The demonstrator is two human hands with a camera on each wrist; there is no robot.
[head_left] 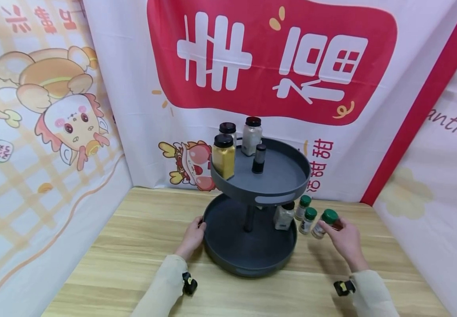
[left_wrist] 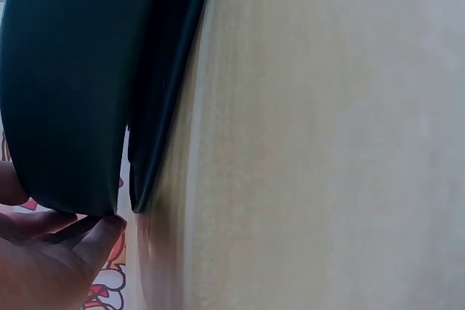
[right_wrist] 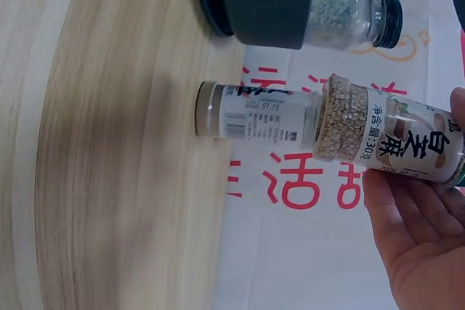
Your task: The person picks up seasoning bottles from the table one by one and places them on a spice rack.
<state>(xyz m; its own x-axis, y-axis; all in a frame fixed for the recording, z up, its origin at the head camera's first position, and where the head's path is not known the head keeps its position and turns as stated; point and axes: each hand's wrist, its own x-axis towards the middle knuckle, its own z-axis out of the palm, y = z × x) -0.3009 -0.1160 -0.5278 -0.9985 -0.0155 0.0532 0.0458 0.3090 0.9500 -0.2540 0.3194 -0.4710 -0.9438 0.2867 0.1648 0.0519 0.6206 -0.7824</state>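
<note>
A dark grey two-tier turntable rack point(head_left: 252, 259) stands on the table. At its left side my left hand point(head_left: 193, 238) grips the lower tier's rim; the left wrist view shows fingers point(left_wrist: 51, 252) curled at the edge of the dark tray wall point(left_wrist: 69, 85). My right hand point(head_left: 345, 240) holds a green-capped shaker jar of sesame seeds point(right_wrist: 341, 121) to the right of the rack, its bottom raised off the table. Beside it, two smaller-looking green-capped jars point(head_left: 307, 220) point(head_left: 302, 208) stand near the rack. On the lower tier sits a black-capped square jar point(head_left: 283, 216).
The upper tier point(head_left: 279, 176) carries a yellow-filled jar point(head_left: 223, 160), two more black-capped jars point(head_left: 251, 138) point(head_left: 228, 130) and a small dark-based bottle point(head_left: 258, 159). A printed cloth point(head_left: 133, 110) hangs behind the wooden table point(head_left: 117, 259), with more cloth at both sides.
</note>
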